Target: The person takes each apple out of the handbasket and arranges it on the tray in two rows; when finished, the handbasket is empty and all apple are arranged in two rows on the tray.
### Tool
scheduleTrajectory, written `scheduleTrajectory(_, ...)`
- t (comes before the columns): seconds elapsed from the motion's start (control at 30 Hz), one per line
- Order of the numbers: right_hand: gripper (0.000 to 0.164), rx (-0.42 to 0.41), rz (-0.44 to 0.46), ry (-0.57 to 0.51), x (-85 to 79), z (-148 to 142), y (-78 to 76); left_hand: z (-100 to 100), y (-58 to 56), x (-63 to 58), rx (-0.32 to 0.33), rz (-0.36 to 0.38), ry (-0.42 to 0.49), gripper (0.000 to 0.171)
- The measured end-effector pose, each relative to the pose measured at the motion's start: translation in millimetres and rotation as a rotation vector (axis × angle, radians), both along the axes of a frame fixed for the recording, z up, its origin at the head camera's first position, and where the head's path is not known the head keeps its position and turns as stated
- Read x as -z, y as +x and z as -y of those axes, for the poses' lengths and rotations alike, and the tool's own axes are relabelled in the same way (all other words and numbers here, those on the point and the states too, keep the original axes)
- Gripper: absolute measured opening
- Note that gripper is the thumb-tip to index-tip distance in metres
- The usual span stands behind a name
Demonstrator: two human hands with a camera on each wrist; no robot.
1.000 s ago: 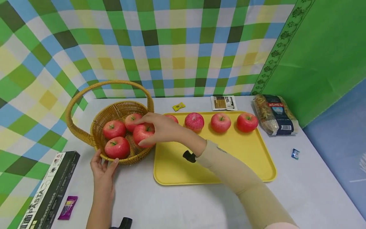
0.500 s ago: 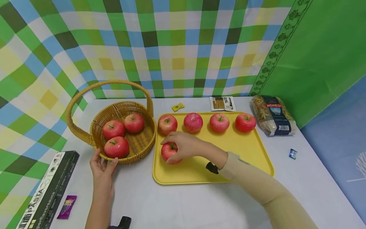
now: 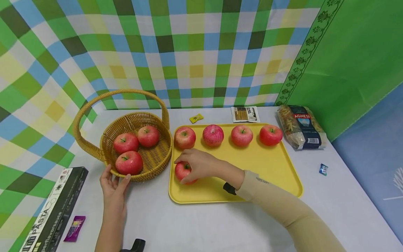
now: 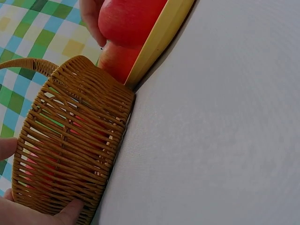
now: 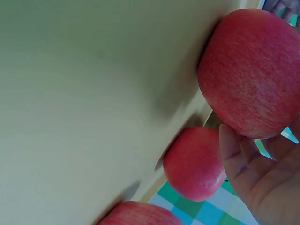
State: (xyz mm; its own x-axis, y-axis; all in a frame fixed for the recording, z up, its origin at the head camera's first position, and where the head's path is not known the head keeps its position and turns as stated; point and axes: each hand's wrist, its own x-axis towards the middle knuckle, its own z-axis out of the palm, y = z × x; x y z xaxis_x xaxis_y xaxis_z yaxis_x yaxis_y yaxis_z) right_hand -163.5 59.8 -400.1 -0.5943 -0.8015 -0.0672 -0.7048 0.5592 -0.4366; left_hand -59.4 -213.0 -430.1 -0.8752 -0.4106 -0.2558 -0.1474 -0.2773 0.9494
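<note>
My right hand grips a red apple over the front left of the yellow tray. In the right wrist view the fingers curl round the side of that apple. My left hand holds the front rim of the wicker basket; its thumb lies against the woven outer wall. Inside the basket sit three apples, one of them a front apple. Several more stand in a row along the tray's back, from a left-hand apple to a right-hand apple.
A bag of pasta lies right of the tray. Behind it are a flat sachet and a yellow candy. A blue candy lies at right. A long pasta box and a purple packet are at left.
My right hand has carried an apple out of the basket, rightward onto the front left of the tray, then shifted slightly left with it. My left hand has stayed at the basket rim.
</note>
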Motion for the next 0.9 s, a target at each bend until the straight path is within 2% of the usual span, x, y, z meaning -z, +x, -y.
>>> scheduleTrajectory(0.17,0.064,0.001,-0.033,0.025,-1.5,5,2.8,0,-0.4,0.0,-0.003,-0.004,0.008,0.077)
scheduleTrajectory(0.67,0.072,0.041,-0.009,0.043,-5.4,5,4.7,-1,0.5,-0.4,-0.003,-0.020,0.003,0.077)
scheduleTrajectory(0.77,0.072,0.044,0.008,0.017,-11.4,4,3.9,-1,0.6,-0.6,0.000,-0.015,0.000,0.077)
scheduleTrajectory(0.9,0.070,0.054,0.034,-0.105,-22.6,7,3.1,0,0.7,-0.1,0.002,-0.012,-0.002,0.077)
